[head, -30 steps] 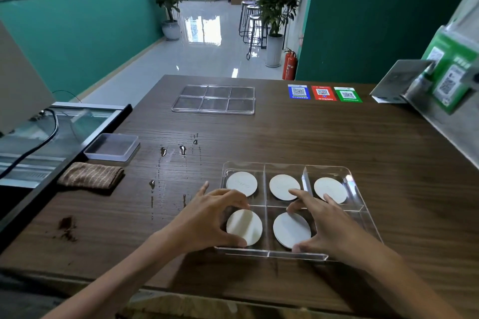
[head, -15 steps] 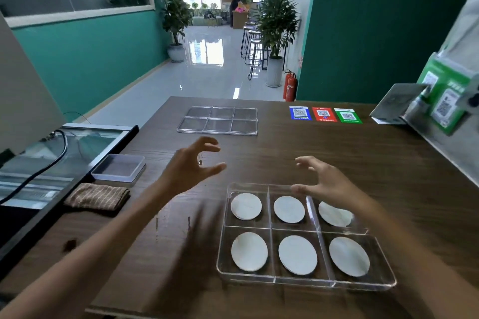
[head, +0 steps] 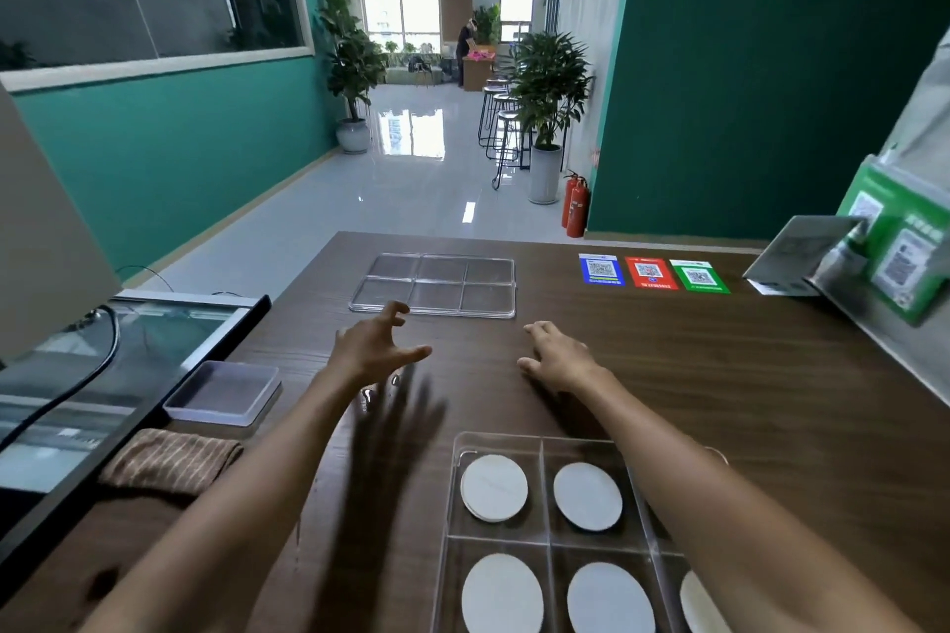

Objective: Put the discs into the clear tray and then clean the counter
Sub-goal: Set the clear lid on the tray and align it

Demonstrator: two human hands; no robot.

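- Both hands are now reaching far forward over the dark wood-grain table (head: pixel 719 401), having left the clear partitioned plastic tray (head: pixel 542 532) they were touching a second ago; the view has tilted up, so that tray now sits at the bottom edge.
- Left hand (head: pixel 372 347) is hovering above the table with its fingers spread and lightly curled, holding nothing and casting a dark shadow beneath.
- Right hand (head: pixel 558 355) is stretching out beside it, well apart from the left, fingers extended and low over the wood, gripping nothing; whether they are touching the surface cannot be told.
- Round white discs (head: pixel 494 487) are lying flat in the tray's compartments, one to a compartment, with the right forearm crossing over the tray's right side and hiding part of it.
- Just ahead of the left hand's fingertips, a flat clear six-section plastic lid (head: pixel 437 284) is lying on the far part of the table.
- Small water droplets (head: pixel 367 393) are glistening on the wood near the left wrist.
- At the table's left edge, a shallow clear rectangular container (head: pixel 223 393) is sitting just beyond a folded brown striped cloth (head: pixel 172 460).
- Blue, red and green QR-code cards (head: pixel 653 272) are lying in a row toward the far right corner.
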